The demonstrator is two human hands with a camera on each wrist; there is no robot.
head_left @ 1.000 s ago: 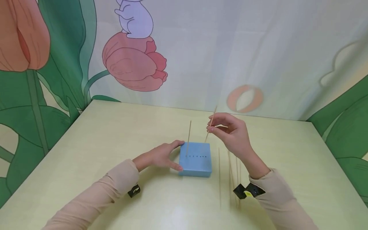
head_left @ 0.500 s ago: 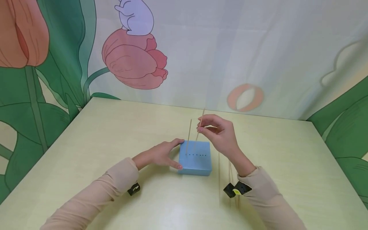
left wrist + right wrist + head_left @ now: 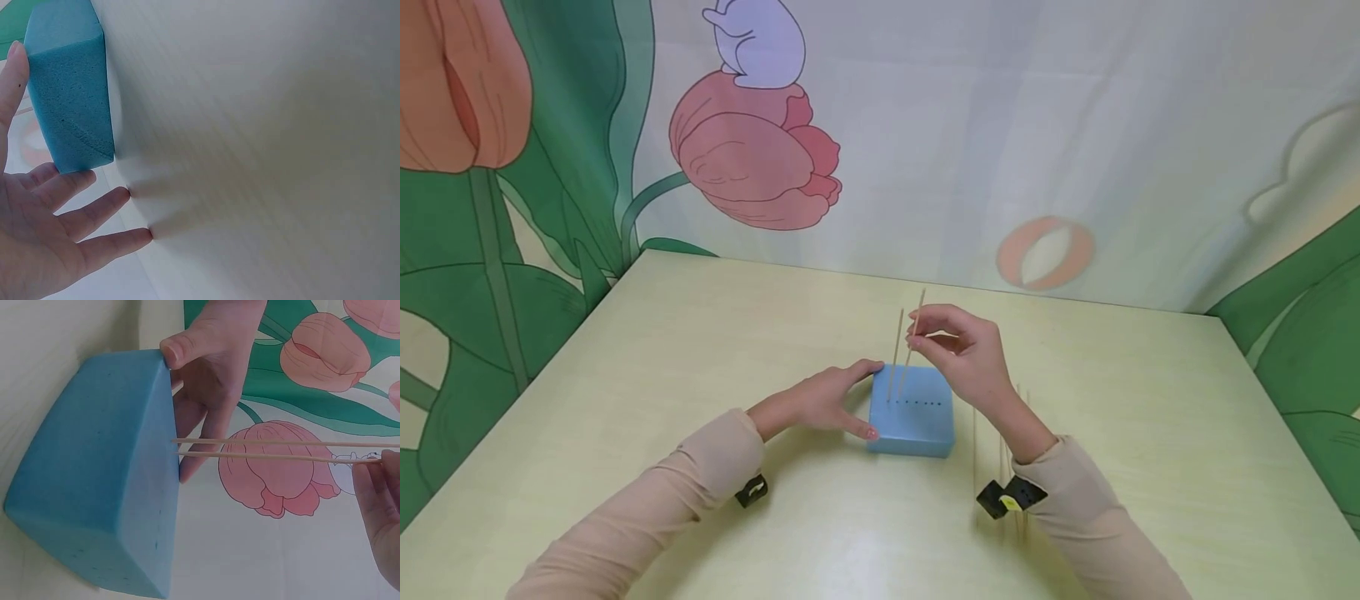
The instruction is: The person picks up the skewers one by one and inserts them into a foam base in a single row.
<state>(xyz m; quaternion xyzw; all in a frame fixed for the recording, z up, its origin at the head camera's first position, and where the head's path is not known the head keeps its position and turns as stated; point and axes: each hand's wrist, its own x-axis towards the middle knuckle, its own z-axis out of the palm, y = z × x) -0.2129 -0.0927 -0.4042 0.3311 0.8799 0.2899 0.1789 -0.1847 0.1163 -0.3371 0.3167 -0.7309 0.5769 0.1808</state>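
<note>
A blue foam block [image 3: 913, 429] with a row of small holes sits on the table. My left hand [image 3: 827, 404] holds its left side between thumb and forefinger; in the left wrist view the other fingers [image 3: 106, 209] spread, two tips touching the table. One bamboo skewer [image 3: 897, 337] stands upright in the leftmost hole. Above the block, my right hand [image 3: 962, 350] pinches a second skewer [image 3: 919, 312], slightly tilted. Its lower tip meets the top near the neighbouring hole; in the right wrist view this skewer [image 3: 281, 457] runs beside the standing one, and I cannot tell how deep it is.
Several loose skewers [image 3: 975, 467] lie on the table [image 3: 737, 317] right of the block, partly under my right forearm. A curtain [image 3: 925, 167] printed with flowers hangs behind the table's far edge. Each wrist carries a small black camera mount.
My right hand has moved left and slightly down with its skewer, from over the block's right rear corner to the hole beside the standing skewer. My left hand keeps its hold.
</note>
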